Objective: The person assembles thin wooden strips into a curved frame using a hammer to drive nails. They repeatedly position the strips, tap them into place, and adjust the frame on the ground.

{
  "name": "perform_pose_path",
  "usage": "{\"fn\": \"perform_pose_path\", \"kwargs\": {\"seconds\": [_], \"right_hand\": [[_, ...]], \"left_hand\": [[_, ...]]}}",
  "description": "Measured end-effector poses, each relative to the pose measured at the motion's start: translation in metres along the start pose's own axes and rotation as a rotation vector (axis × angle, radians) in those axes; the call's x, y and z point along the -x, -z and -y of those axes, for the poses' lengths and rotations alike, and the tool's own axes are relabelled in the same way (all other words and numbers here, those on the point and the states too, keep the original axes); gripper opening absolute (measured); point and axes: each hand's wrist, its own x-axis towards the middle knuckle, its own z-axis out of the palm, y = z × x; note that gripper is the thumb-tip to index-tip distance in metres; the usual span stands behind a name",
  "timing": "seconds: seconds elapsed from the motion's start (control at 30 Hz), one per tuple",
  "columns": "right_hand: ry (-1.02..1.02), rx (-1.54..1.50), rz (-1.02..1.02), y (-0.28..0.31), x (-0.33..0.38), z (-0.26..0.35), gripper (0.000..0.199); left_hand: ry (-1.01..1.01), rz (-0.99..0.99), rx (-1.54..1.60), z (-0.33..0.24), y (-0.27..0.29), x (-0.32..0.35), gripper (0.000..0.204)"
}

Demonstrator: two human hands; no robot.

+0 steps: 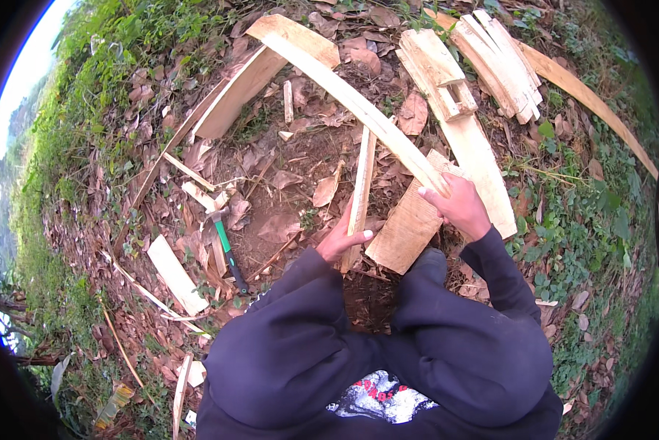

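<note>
the 2 hands are apart, each closed on its own piece of wood. the right hand point(461, 205) grips the near end of a long pale strip point(359, 106), which runs far and left from the fist. the left hand point(340, 238) is round the near part of a short strip point(364, 180), thumb across it. the short strip's far end comes up to the long strip's underside — whether they touch, i cannot tell.

just beyond and between the hands lies a wide plank point(406, 227), a dark shoe point(428, 265) by its near end. to the right, a longer board point(483, 172) lies on the ground, with a stack of short boards point(432, 66) at its far end. farther right is a bundle of strips point(494, 66) beside a long curved board point(594, 99).

to the left, a hammer point(227, 249) with a green and black handle lies among wood scraps — near it, a flat offcut point(177, 275). far left, a broad board point(241, 95) stands on edge over brown leaves point(278, 229).
</note>
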Motion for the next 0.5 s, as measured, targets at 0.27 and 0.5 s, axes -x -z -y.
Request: {"fn": "perform_pose_path", "kwargs": {"seconds": [0.27, 0.5], "right_hand": [[-0.106, -0.083, -0.002, -0.037, 0.017, 0.032, 0.035], [-0.122, -0.043, 0.041, -0.047, 0.028, 0.034, 0.036]], "left_hand": [[-0.048, 0.063, 0.096, 0.003, 0.039, 0.028, 0.107], [0.110, 0.160, -0.087, -0.036, 0.170, 0.061, 0.091]]}}
